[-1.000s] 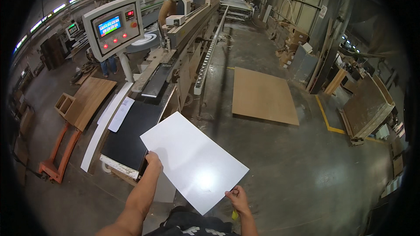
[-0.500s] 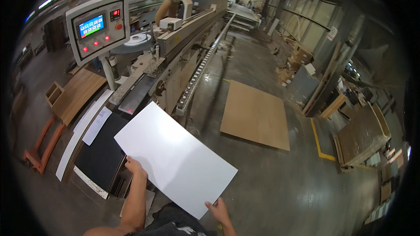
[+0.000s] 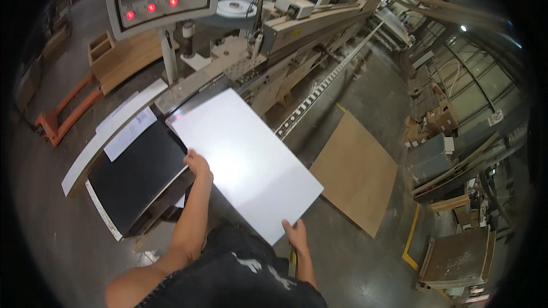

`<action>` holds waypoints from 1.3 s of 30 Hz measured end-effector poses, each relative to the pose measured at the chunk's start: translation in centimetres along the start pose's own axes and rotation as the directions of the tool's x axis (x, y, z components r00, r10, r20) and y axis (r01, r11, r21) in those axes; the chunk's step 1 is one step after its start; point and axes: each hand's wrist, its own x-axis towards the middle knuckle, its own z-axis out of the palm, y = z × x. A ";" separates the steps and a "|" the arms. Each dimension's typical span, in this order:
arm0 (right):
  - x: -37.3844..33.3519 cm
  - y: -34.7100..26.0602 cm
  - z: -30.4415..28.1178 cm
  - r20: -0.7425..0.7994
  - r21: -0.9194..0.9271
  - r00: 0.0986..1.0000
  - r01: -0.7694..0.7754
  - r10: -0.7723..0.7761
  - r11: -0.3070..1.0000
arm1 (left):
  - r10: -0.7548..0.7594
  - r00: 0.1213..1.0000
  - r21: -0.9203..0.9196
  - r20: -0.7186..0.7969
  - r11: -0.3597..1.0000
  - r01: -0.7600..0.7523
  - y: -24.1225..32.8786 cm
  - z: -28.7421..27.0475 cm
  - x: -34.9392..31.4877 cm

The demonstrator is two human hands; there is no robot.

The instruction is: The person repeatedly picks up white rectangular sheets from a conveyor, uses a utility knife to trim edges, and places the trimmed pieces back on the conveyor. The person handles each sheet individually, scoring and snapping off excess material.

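White panel (image 3: 251, 162): your left hand (image 3: 197, 163) grips its long left edge, your right hand (image 3: 297, 235) its near edge; the black surface (image 3: 137, 179) lies to your left.

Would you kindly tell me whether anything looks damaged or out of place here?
Nothing major stands out: the white panel held by left hand and right hand looks intact. Only the black tabletop's pale edge, lower left, seems scuffed and marked.

Papers (image 3: 130, 133) lie left of the panel (image 3: 254, 162).
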 end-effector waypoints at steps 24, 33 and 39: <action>32.2 -7.1 -5.9 0.221 -0.310 0.885 -0.334 0.409 0.890 | 0.148 0.971 0.232 -0.190 0.967 -0.102 -0.5 25.5 0.8; 38.0 -5.4 -7.5 0.419 -0.411 0.833 -0.182 0.362 0.893 | 0.241 0.945 0.335 -0.219 0.929 -0.159 -2.9 29.1 2.0; 43.7 1.4 -8.5 0.264 -0.027 0.948 0.191 -0.177 0.981 | 0.013 0.991 0.410 -0.130 0.911 0.042 1.6 37.0 -2.8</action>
